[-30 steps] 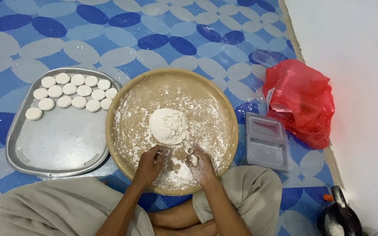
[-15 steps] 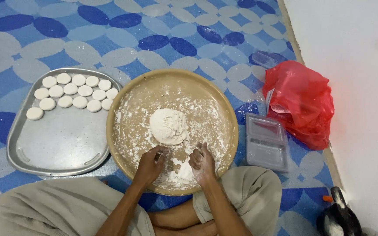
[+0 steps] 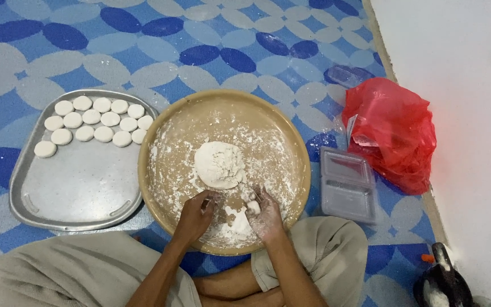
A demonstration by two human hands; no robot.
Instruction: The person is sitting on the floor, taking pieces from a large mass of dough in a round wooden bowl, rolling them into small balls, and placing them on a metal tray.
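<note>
Head view: both hands down at the near edge of a round wooden tray (image 3: 160, 142), floured all over, set on a blue patterned mat (image 3: 143, 45) between crossed legs. Left hand (image 3: 195, 213) curled loosely, fingers bent toward the palm, over loose flour; whether pinching anything, cannot tell. Right hand (image 3: 263, 213) half closed around a small piece of white dough (image 3: 249, 199), apparently just pulled from the big dough lump (image 3: 220, 165) at the tray's middle, kept close for easy tearing. Finished flat dough discs (image 3: 95, 122) lined in rows at the far left corner of a metal baking tray (image 3: 80, 193), nearer part left bare. Clear plastic container (image 3: 348, 185) and red plastic bag (image 3: 393, 133) off the wooden tray's right edge. Dark kettle-like object (image 3: 441, 281) cut off at the bottom right, hard to identify; bag contents hidden
</note>
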